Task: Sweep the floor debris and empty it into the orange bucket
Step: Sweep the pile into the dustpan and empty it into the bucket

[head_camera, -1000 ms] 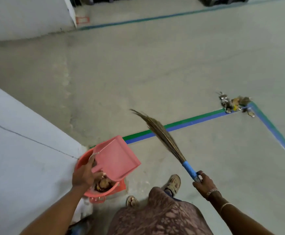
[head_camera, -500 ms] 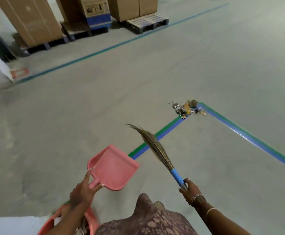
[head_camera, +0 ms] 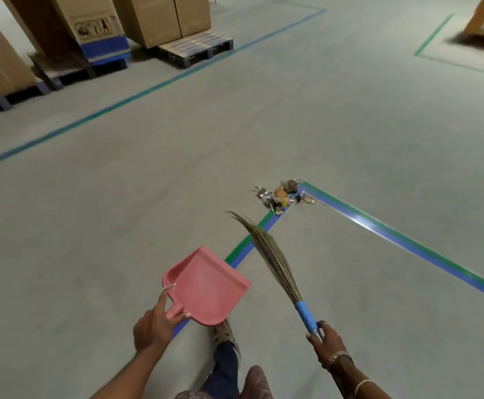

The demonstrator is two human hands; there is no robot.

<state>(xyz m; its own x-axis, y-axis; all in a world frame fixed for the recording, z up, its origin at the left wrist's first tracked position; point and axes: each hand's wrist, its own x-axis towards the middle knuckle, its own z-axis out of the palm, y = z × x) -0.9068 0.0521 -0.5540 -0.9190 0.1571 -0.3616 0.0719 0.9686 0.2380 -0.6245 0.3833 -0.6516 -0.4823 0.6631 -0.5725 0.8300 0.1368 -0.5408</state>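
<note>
Pink plastic fills the lower middle of our view: the dustpan (head_camera: 206, 286), empty as far as we can see, is held off the floor (head_camera: 119, 226) by our left hand (head_camera: 154, 326), whose fingers and thumb pinch its short handle. Our right hand (head_camera: 325, 338) is curled round the blue grip (head_camera: 305, 315) of the broom (head_camera: 275, 263), and the bristles point up and forward, clear of the ground.

The debris (head_camera: 281, 195) lies in a small heap of scraps at the corner where two lines of green and blue tape (head_camera: 379, 226) meet, ahead of us, slightly to the right and well apart from both tools. The orange bucket is not in sight (so we cannot say where it stands). Cardboard boxes (head_camera: 163, 21) on pallets (head_camera: 194, 48) line the far left.

We judge the step in hand to be closing in on that heap. To do it well, we should set the dustpan down just beside the scraps on our side, its front lip pressed flat so nothing slips under. The bristles should then land beyond the heap and draw it in with short, low strokes. The scraps look light, so a hard flick would likely scatter them, and the tape edge may catch the smallest bits. Once the dustpan is loaded, we lift it level.
</note>
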